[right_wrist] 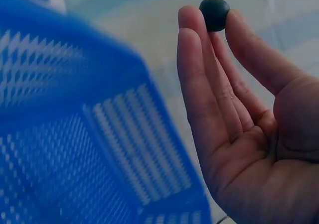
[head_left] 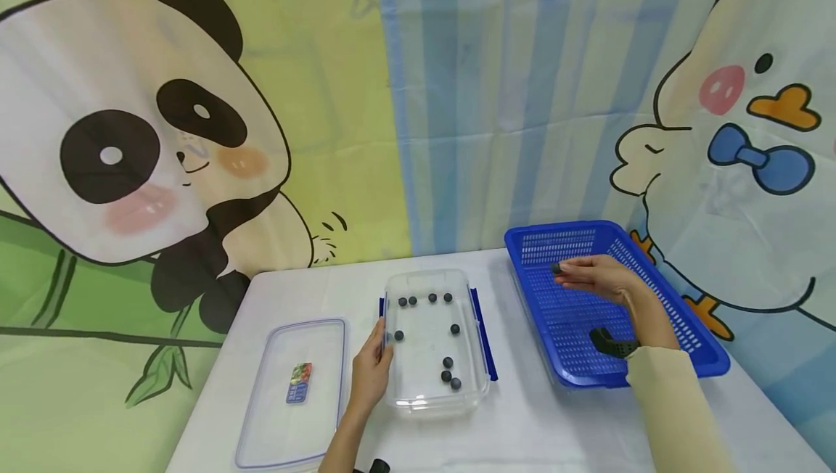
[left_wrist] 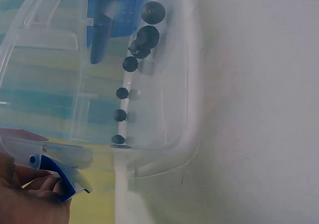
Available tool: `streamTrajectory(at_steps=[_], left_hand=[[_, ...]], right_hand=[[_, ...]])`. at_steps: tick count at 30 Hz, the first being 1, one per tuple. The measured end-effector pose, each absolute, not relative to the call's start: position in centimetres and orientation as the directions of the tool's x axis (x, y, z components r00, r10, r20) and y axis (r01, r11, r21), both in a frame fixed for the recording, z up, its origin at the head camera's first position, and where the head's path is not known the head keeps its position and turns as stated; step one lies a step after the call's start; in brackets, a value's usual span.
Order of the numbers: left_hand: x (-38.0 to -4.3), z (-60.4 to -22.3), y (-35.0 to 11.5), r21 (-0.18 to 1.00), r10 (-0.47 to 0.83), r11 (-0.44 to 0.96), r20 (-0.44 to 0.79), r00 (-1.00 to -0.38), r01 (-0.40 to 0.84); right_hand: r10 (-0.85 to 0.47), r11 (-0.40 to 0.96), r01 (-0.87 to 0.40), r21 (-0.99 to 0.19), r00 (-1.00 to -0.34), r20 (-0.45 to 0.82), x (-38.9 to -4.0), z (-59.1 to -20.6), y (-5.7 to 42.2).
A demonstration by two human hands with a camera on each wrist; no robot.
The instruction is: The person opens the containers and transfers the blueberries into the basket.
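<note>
A clear plastic food container [head_left: 424, 404] with blue side latches stands on the table, several dark blueberries [head_left: 455, 329] scattered over its bottom. My left hand [head_left: 372, 368] grips its left side; in the left wrist view, curled fingers are around the blue latch [left_wrist: 60, 176]. Between thumb and fingertips my right hand [head_left: 601, 278] pinches one dark blueberry [right_wrist: 215, 15]. That hand is above the blue plastic basket [head_left: 555, 342], at the right of the table. In the right wrist view the basket's slotted wall [right_wrist: 144, 139] is beside the hand.
A clear lid [head_left: 287, 335] with a bluish rim lies left of the container, a colourful label [head_left: 299, 383] on it. White cloth covers the table [head_left: 516, 422]. Behind it hangs a printed curtain [head_left: 457, 110] with a panda and a white bird.
</note>
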State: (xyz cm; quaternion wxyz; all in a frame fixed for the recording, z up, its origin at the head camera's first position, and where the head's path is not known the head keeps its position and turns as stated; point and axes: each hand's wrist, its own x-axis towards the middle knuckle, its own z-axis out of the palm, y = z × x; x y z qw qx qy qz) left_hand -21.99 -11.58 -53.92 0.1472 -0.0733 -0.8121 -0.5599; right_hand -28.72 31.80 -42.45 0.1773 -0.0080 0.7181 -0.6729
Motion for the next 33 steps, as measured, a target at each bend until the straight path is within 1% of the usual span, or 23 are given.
streamTrajectory(at_steps=[3,6,9,12,14,18,23,29,33], left_hand=[[-21.9,-54.0,-11.5,0.885,-0.051,0.367,0.325,-0.944,0.285],[-21.9,-54.0,-11.7,0.888,-0.054,0.365,0.319,-0.946,0.278],[-21.8,-54.1,-11.7,0.898,-0.047,0.352,0.301,-0.953,0.266],[-21.7,-54.1,-11.6,0.901,-0.033,0.347,0.289,-0.957,0.26],[-21.6,-54.0,-11.5,0.9,-0.032,0.347,0.293,-0.956,0.264],[-21.7,-53.8,-11.5,0.892,-0.04,0.354,0.315,-0.948,0.282],[-21.6,-53.8,-11.6,0.906,-0.043,0.332,0.293,-0.955,0.263],[-21.4,-53.6,-11.6,0.917,-0.048,0.311,0.279,-0.959,0.251],[-21.5,-53.6,-11.5,0.912,-0.047,0.311,0.297,-0.954,0.269]], right_hand=[[-0.238,0.052,0.285,-0.957,-0.927,-0.289,-29.3,-44.3,34.2],[-0.263,0.02,0.362,-0.932,-0.897,-0.354,-30.2,-46.3,35.2],[-0.307,0.034,0.442,-0.896,-0.848,-0.431,-30.6,-48.1,35.9],[-0.283,0.079,0.499,-0.863,-0.819,-0.5,-30.6,-49.2,36.2],[-0.239,0.114,0.521,-0.846,-0.812,-0.532,-30.7,-49.6,36.2],[-0.154,0.178,0.532,-0.828,-0.816,-0.557,-30.9,-50.0,35.8],[-0.082,0.227,0.569,-0.79,-0.798,-0.598,-30.9,-50.5,35.3],[-0.061,0.256,0.597,-0.761,-0.775,-0.629,-31.2,-51.2,35.4],[-0.052,0.26,0.6,-0.756,-0.773,-0.632,-31.1,-51.3,35.6]])
